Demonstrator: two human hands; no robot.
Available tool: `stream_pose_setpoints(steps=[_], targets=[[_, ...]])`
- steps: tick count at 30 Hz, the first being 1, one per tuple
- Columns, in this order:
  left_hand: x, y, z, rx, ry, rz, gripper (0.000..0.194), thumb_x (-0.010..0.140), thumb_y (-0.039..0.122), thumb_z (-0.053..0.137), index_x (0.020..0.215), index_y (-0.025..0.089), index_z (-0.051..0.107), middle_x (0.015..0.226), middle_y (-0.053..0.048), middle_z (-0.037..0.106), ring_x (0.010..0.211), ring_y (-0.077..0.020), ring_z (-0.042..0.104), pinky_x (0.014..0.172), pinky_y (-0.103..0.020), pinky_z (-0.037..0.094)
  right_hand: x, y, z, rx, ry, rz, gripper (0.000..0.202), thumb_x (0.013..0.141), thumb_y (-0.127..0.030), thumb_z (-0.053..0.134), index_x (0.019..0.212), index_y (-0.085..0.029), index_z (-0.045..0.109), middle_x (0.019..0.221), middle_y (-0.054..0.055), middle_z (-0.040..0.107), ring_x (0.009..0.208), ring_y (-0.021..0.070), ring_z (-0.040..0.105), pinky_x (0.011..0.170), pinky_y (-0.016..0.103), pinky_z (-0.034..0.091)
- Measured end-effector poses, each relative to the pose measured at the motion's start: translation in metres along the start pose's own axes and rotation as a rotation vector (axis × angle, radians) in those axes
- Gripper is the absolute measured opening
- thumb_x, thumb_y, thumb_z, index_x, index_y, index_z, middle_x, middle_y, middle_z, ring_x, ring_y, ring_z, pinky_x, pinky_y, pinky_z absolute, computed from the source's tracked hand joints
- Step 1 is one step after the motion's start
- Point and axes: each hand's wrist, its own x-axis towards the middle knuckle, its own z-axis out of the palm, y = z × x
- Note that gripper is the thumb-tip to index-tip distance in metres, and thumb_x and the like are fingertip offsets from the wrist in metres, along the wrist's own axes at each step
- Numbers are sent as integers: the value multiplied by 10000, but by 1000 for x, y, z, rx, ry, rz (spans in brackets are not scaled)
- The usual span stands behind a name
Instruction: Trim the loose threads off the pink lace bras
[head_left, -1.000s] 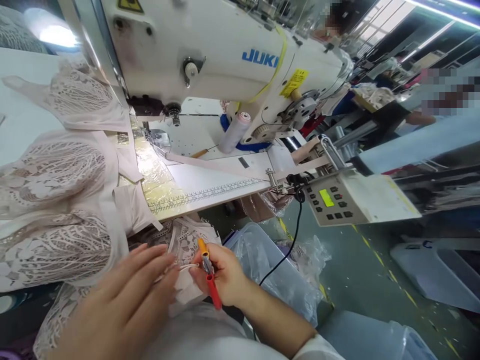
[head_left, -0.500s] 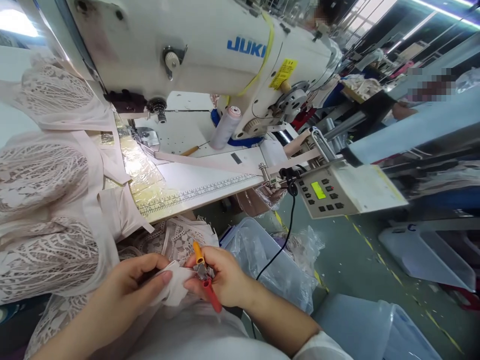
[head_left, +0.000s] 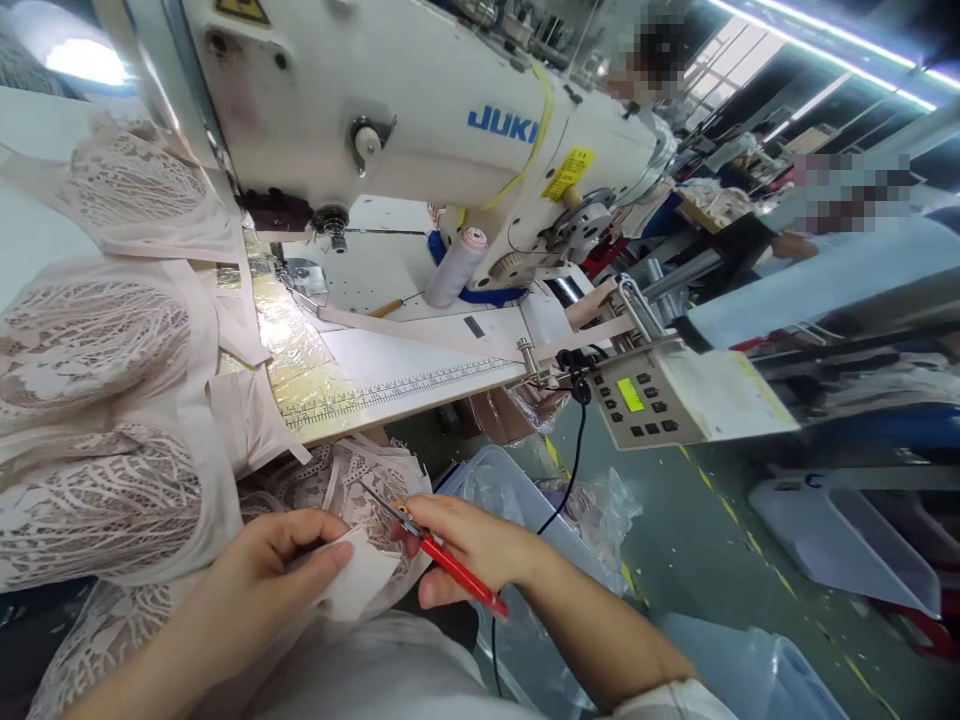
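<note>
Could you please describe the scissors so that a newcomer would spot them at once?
From the big white sewing machine, look down past the ruler scale on the table edge to the right hand. The scissors are in its grip, slim metal blades toward the lace. Their bright red handle sets them apart from the pale fabric in the left hand.

The left hand [head_left: 289, 570] pinches pale fabric [head_left: 364, 572] while the right hand [head_left: 465, 545] holds red-handled scissors [head_left: 459, 572] beside it.

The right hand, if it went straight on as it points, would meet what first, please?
Its red-handled snips would probably meet the lace fabric at their tips first, though depth is unclear.
</note>
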Motion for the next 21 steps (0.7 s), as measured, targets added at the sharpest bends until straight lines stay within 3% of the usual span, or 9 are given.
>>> stream_pose_setpoints(steps=[2,6,11,16,21], targets=[[1,-1,2,-5,-22,-8,271,745,419,637,641,174,693,549,-1,627,492,-117,483,460,-197,369,-3,2,-10,-121,-135,42,463,780,-649,521,694,-221,365,673,-17,433,580,127,407,517,239,364],[0,3,7,-2,72,-56,274,730,399,622,587,166,640,487,37,540,453,-89,405,454,-189,310,-9,-3,-17,-299,-287,171,505,707,-568,672,650,-223,308,612,-48,379,520,103,325,480,228,268],[1,7,11,22,81,-40,259,696,377,625,551,162,617,509,29,538,500,-110,437,488,-203,323,-10,-15,-20,-391,-282,276,509,673,-496,742,635,-216,318,601,-50,379,523,102,311,490,228,245],[3,7,12,-14,134,-31,302,695,392,620,512,160,558,481,41,493,482,-88,378,463,-191,273,-12,-19,-22,-369,-249,322,478,694,-499,724,618,-210,351,571,-46,400,500,100,326,465,224,234],[5,3,7,-1,38,-143,291,697,414,611,547,182,518,426,73,432,371,-57,266,335,-168,176,-12,-22,-25,-353,-286,419,510,633,-565,757,633,-205,395,579,-51,430,501,96,339,471,214,239]])
